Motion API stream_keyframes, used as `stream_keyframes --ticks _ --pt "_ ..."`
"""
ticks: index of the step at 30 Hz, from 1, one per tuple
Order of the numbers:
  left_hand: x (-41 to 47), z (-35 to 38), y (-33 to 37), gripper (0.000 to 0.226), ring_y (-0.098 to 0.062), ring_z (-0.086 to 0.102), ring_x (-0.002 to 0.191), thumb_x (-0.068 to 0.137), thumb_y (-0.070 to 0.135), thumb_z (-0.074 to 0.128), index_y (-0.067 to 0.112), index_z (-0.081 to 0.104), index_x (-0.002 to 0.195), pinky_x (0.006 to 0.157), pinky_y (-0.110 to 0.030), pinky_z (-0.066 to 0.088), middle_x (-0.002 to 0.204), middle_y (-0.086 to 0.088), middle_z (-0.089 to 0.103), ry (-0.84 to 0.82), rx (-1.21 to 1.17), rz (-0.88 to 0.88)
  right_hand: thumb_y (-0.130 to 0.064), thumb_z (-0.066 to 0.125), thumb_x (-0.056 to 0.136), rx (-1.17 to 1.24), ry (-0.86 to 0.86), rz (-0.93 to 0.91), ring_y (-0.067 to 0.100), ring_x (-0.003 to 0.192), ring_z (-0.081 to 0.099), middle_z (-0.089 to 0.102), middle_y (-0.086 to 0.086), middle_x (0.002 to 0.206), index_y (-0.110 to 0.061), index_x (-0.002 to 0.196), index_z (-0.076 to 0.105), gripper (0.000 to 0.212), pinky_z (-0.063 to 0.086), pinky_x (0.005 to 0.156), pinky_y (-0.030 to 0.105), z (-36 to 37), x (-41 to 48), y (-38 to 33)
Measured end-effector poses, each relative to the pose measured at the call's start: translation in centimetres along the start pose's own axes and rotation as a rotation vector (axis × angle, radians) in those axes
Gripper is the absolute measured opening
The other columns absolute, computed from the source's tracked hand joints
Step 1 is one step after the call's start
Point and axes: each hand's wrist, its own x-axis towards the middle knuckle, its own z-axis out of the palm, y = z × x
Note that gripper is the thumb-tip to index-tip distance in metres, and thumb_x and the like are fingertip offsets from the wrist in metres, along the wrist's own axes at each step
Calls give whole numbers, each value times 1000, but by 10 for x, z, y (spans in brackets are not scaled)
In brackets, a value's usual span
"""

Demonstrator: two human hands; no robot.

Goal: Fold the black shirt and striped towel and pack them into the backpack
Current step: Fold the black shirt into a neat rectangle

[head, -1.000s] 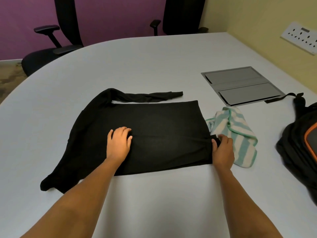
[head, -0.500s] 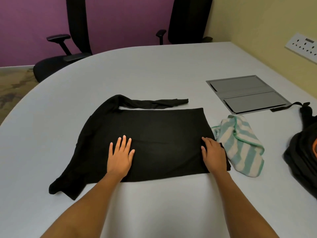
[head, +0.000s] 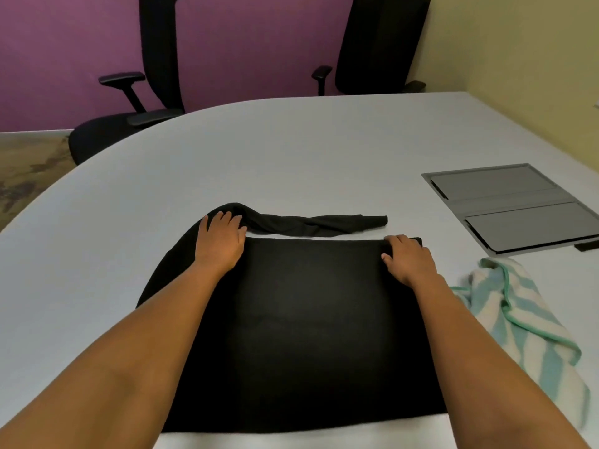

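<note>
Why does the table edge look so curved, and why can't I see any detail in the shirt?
Head view: the wide-angle lens bows the table and stretches the forearms near the frame's edge. The black shirt reads as a nearly flat dark patch under soft, even light; no hard shadows or glare.

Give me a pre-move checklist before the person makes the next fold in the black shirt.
1. Black fabric shirt lying flat on the pale grey table: ok.
2. Left hand at the far shoulder: ok.
3. Right hand on the far right corner: ok.
4. Far sleeve tucked in: not ok, it trails loose beyond the far edge.
5. Striped green and white towel clear of the shirt: cannot tell; the forearm hides that edge.
6. Backpack ready: cannot tell, out of view.
</note>
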Motion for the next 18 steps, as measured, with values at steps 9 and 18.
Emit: stream_keyframes --ticks 9,18 --pt "60 3 -10 29 -37 59 96 100 19 35 6 41 126 94 -41 38 107 -18 65 197 -375 -217 -34 44 97 -9 -10 -64 27 131 38 37 8 146 -16 142 34 49 33 105 41 25 44 6" --pt "75 12 -40 47 -37 41 128 96 23 49 11 37 139 110 -45 28 139 -19 45 -119 -510 -508 -32 53 94 -30 90 -152 25 112 50 53 8 126 -17 125 54 34 38 97 33 25 46 22"
